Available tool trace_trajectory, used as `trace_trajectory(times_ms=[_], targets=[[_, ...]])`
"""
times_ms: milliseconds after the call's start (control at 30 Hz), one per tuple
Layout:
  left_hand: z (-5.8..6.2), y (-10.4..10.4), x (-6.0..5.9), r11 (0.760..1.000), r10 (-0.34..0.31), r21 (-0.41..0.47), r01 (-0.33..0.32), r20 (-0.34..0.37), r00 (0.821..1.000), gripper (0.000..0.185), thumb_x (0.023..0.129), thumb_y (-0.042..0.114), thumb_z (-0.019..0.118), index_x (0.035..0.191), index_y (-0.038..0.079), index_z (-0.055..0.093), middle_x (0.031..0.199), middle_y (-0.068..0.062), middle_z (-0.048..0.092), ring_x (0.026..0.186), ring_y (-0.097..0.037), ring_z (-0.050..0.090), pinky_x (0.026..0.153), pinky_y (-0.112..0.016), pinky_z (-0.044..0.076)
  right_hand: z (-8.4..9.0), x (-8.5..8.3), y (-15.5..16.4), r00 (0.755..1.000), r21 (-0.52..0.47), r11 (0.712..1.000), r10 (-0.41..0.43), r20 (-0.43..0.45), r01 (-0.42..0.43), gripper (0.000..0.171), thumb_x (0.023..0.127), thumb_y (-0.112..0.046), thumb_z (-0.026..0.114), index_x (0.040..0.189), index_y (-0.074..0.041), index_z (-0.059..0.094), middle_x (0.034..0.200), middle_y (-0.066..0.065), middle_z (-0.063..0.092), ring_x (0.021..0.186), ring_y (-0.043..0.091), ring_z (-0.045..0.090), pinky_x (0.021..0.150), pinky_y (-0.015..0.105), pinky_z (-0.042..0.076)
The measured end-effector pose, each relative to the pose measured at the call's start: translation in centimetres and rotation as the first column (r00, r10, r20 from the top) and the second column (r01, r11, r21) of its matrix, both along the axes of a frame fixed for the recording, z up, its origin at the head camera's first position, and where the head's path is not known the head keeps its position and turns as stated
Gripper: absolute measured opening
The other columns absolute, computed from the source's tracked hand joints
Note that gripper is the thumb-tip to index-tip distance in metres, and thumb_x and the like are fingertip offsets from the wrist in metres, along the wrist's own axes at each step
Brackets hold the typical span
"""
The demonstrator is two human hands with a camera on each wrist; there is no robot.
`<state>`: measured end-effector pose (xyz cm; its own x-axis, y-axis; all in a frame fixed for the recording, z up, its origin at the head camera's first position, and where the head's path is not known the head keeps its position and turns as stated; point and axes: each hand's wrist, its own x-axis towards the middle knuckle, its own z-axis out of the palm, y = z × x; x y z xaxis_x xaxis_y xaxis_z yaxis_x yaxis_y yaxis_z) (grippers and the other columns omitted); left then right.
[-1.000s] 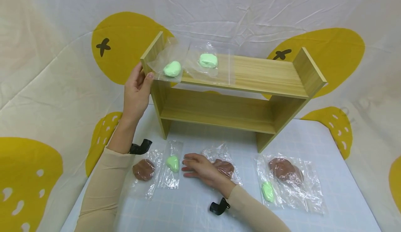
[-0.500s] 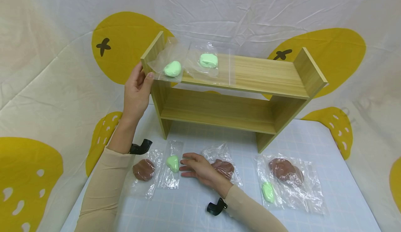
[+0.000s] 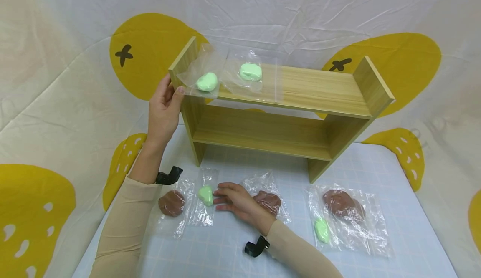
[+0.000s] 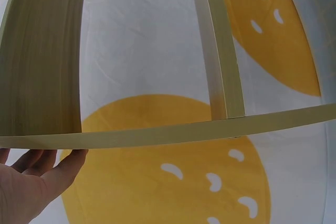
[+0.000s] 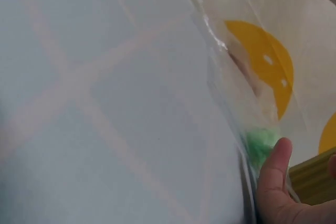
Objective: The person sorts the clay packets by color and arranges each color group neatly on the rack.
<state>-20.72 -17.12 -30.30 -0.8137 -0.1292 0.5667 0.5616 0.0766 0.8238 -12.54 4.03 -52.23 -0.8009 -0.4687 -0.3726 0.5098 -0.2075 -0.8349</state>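
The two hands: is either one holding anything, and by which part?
The left hand grips the wooden shelf at its left side panel. The right hand only touches the bagged green lump, holding nothing.

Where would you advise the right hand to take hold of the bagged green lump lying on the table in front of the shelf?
Probably at the bag's right edge, level with the green lump, coming from the right where the right hand lies. The clear bag lies flat and loose, so pinching film and lump together should hold better than the empty lower end.
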Motion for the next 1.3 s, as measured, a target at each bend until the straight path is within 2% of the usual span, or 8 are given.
trace_trajectory(times_ms=[167, 467, 567, 833, 1000, 1167, 1300], targets=[[0.0, 0.0, 0.0, 1.0, -0.006, 0.002, 0.006, -0.005, 1.0, 0.046, 0.103, 0.009, 0.055, 0.149, 0.011, 0.048, 0.143, -0.013, 0.053, 0.13, -0.025, 0.051, 0.106, -0.038, 0.043, -0.2, -0.2, -0.2, 1.0, 0.007, 1.0, -0.006, -0.006, 0.006, 0.043, 0.099, -0.007, 0.058, 0.134, 0.014, 0.046, 0.111, 0.021, 0.067, 0.093, 0.028, 0.067, 0.084, 0.043, 0.057], [-0.2, -0.1, -0.3, 1.0, -0.005, 0.004, 0.005, -0.004, 1.0, 0.047, 0.103, 0.007, 0.055, 0.149, 0.01, 0.047, 0.144, -0.012, 0.052, 0.131, -0.025, 0.05, 0.107, -0.038, 0.042, -0.2, -0.5, -0.7, 1.0, 0.042, 0.999, -0.014, 0.001, 0.014, 0.052, 0.098, -0.007, 0.059, 0.141, 0.013, 0.038, 0.105, 0.016, 0.069, 0.084, 0.022, 0.068, 0.075, 0.037, 0.058], [-0.3, -0.2, -0.4, 1.0, -0.001, 0.004, 0.001, 0.003, 1.0, 0.047, 0.103, 0.006, 0.054, 0.149, 0.01, 0.047, 0.144, -0.012, 0.052, 0.131, -0.025, 0.051, 0.107, -0.038, 0.042, -0.1, -0.7, -0.9, 1.0, 0.056, 0.998, -0.001, 0.0, 0.001, 0.046, 0.098, -0.007, 0.06, 0.136, 0.013, 0.044, 0.104, 0.016, 0.069, 0.083, 0.022, 0.068, 0.073, 0.037, 0.058], [-0.2, -0.1, -0.4, 1.0, -0.003, 0.006, 0.003, 0.002, 1.0, 0.047, 0.103, 0.007, 0.055, 0.149, 0.01, 0.047, 0.144, -0.012, 0.052, 0.131, -0.024, 0.05, 0.107, -0.038, 0.042, -0.1, -1.1, -1.2, 0.997, 0.024, 1.0, 0.003, 0.074, -0.005, 0.026, 0.097, -0.008, 0.061, 0.117, 0.008, 0.06, 0.095, 0.01, 0.07, 0.078, 0.022, 0.068, 0.065, 0.031, 0.056], [-0.1, -0.1, -0.2, 1.0, -0.008, 0.011, 0.008, -0.002, 1.0, 0.046, 0.103, 0.008, 0.055, 0.149, 0.011, 0.048, 0.144, -0.012, 0.053, 0.131, -0.024, 0.051, 0.107, -0.038, 0.042, 0.1, -1.3, -1.4, 0.995, 0.033, 0.999, 0.005, 0.103, -0.009, 0.022, 0.096, -0.009, 0.062, 0.112, 0.006, 0.065, 0.09, 0.007, 0.068, 0.072, 0.018, 0.064, 0.059, 0.027, 0.053], [-0.2, -0.1, -0.2, 1.0, -0.013, 0.017, 0.013, -0.004, 1.0, 0.046, 0.103, 0.008, 0.055, 0.148, 0.011, 0.048, 0.143, -0.013, 0.053, 0.131, -0.025, 0.051, 0.107, -0.038, 0.042, 0.3, -1.3, -1.7, 0.998, 0.082, 0.996, 0.041, 0.044, -0.044, 0.027, 0.096, -0.008, 0.062, 0.116, 0.009, 0.064, 0.086, 0.004, 0.064, 0.065, 0.013, 0.058, 0.053, 0.022, 0.048], [-0.2, 0.0, -0.2, 1.0, -0.012, 0.019, 0.012, -0.001, 1.0, 0.046, 0.103, 0.007, 0.055, 0.149, 0.01, 0.048, 0.144, -0.013, 0.053, 0.132, -0.024, 0.05, 0.107, -0.038, 0.041, 0.3, -1.1, -1.9, 0.996, 0.121, 0.99, 0.081, -0.047, -0.075, 0.031, 0.095, -0.008, 0.063, 0.12, 0.01, 0.063, 0.093, 0.004, 0.064, 0.07, 0.014, 0.058, 0.052, 0.022, 0.045]])
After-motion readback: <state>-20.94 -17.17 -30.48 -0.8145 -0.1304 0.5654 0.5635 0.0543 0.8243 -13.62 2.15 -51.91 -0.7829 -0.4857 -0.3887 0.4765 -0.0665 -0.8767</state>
